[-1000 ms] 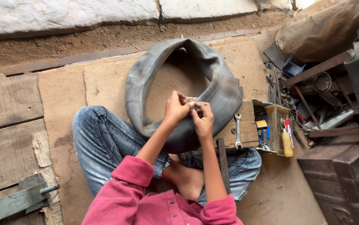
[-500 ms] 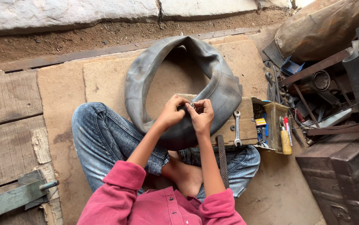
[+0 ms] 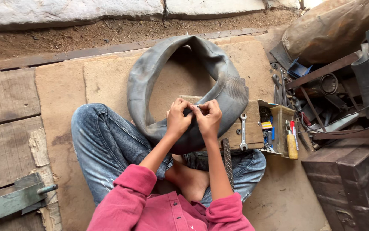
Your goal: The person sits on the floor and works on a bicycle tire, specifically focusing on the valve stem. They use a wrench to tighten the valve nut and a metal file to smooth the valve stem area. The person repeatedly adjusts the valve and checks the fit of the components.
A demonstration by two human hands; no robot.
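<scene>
Both hands barely shifted: left hand (image 3: 178, 117) and right hand (image 3: 209, 117) fingertips stay pinched together on small metal valve (image 3: 196, 106) of grey rubber inner tube (image 3: 150, 77).

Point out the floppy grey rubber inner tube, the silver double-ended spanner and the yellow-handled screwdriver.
Grey rubber inner tube (image 3: 150, 72), head view, on its left curve.
Silver spanner (image 3: 243, 131), head view, on its shaft.
Yellow-handled screwdriver (image 3: 292, 146), head view, on its handle.

Big grey rubber tube (image 3: 150, 81), soft and floppy, bent into a ring with a wide hole in the middle. Dusty and wrinkled. Lying on the floor, bottom part resting on the lap. Small metal valve (image 3: 197, 106) poking up from that part.
</scene>
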